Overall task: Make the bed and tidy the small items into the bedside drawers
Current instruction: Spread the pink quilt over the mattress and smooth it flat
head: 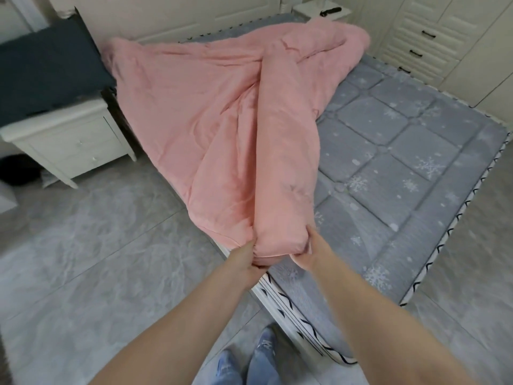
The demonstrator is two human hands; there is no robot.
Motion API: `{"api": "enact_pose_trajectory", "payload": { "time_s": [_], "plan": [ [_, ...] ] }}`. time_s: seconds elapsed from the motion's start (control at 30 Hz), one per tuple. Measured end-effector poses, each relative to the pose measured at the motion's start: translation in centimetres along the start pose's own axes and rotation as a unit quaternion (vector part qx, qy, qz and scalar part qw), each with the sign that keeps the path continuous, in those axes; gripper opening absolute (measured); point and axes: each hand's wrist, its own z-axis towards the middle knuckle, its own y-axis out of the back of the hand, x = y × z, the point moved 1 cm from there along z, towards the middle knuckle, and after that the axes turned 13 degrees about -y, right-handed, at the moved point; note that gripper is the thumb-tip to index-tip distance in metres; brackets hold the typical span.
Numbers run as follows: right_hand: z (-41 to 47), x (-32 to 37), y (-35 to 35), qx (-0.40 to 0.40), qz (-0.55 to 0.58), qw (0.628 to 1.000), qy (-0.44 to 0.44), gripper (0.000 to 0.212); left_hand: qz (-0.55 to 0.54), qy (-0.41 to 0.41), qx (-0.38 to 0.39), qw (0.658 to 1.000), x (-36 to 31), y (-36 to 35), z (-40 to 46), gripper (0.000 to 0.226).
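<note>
Gripping pink duvet [222, 140] corner, both hands: left hand [249, 261], right hand [308, 250].

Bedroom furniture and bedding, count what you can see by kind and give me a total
Pink duvet: 1
Grey snowflake mattress: 1
Dark pillow: 1
White bedside tables: 2, near and far
White drawer unit: 1
Total: 6

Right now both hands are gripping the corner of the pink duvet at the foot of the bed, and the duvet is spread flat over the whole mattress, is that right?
Not quite. Both the left hand and right hand do grip the pink duvet corner, but the head view shows it bunched and twisted along one side, leaving much of the grey snowflake mattress bare.
</note>
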Motion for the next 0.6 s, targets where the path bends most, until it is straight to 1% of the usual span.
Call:
{"api": "enact_pose_trajectory", "payload": {
  "time_s": [0.07,0.1,0.13,0.17,0.2,0.23,0.27,0.3,0.33,0.37,0.43,0.47,0.53,0.6],
  "plan": [
    [-0.1,0.2,0.2,-0.061,-0.035,0.998,0.001,0.012,-0.008,0.003,-0.008,1.000,0.0,0.2,-0.3,0.032],
    [0.1,0.4,0.6,-0.086,-0.056,0.995,0.015,0.010,-0.012,0.001,-0.015,1.000,0.0,0.3,-0.4,0.030],
    [0.3,0.7,1.0,-0.099,-0.075,0.991,0.043,0.014,-0.016,-0.003,-0.023,1.000,0.0,0.4,-0.5,0.028],
    [0.3,0.9,1.3,-0.128,-0.093,0.985,0.075,0.029,-0.021,-0.006,-0.025,0.999,0.1,0.7,-0.7,0.028],
    [0.2,1.2,1.7,-0.169,-0.105,0.974,0.104,0.044,-0.017,-0.006,-0.019,1.000,0.2,0.9,-1.3,0.027],
    [-0.7,1.1,1.9,-0.229,-0.125,0.956,0.138,0.053,-0.001,-0.003,-0.003,1.000,0.4,0.9,-2.0,0.028],
    [-1.9,0.9,2.0,-0.287,-0.167,0.927,0.174,0.053,0.033,0.008,0.021,0.999,0.7,0.8,-2.8,0.033],
    [-3.1,0.4,2.1,-0.321,-0.220,0.898,0.206,0.048,0.067,0.028,0.045,0.996,1.3,0.6,-3.7,0.042],
    [-4.3,-0.5,2.0,-0.325,-0.262,0.875,0.244,0.045,0.097,0.048,0.066,0.992,1.9,0.2,-4.6,0.053],
    [-5.1,-1.5,2.0,-0.313,-0.293,0.860,0.277,0.045,0.108,0.066,0.079,0.989,2.6,-0.2,-5.3,0.064],
    [-7.3,-4.0,1.9,-0.286,-0.314,0.849,0.313,0.046,0.111,0.095,0.103,0.984,3.8,-1.5,-6.4,0.082],
    [-7.9,-5.2,2.0,-0.279,-0.311,0.852,0.316,0.044,0.099,0.110,0.108,0.983,4.3,-2.0,-6.7,0.082],
    [-8.9,-6.9,2.3,-0.270,-0.287,0.862,0.320,0.041,0.074,0.125,0.106,0.984,4.6,-2.6,-7.4,0.070],
    [-9.7,-8.1,3.1,-0.257,-0.250,0.876,0.322,0.039,0.056,0.112,0.098,0.987,4.9,-2.7,-7.3,0.060]
  ]
}}
